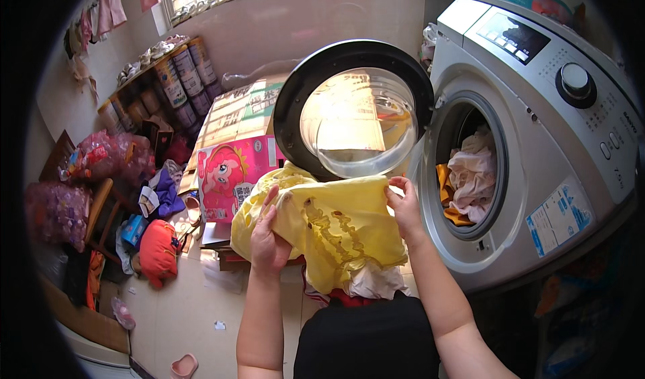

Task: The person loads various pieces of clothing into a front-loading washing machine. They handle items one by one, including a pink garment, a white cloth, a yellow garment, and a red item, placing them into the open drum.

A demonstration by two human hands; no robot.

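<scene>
A yellow ruffled garment (pixel 322 223) is stretched between my two hands, in front of my body. My left hand (pixel 269 238) has it by the left side, the thumb and fingers partly spread around the cloth. On the other side my right hand (pixel 404 205) pinches its upper right corner. White cloth (pixel 375 281) and some red cloth show beneath the garment. To the right stands a front-loading Sanyo washing machine (pixel 509 258). Its round door (pixel 297 142) hangs open behind the garment. White and orange laundry (pixel 472 175) lies inside the drum.
A pink cartoon box (pixel 224 180) sits by large cardboard (pixel 221 122). Stacked cans (pixel 171 84) line the back left. Bags of plastic bottles (pixel 58 213), a wooden chair (pixel 98 210) and a red plush item (pixel 157 253) crowd the left. A pink slipper (pixel 184 365) lies on the floor.
</scene>
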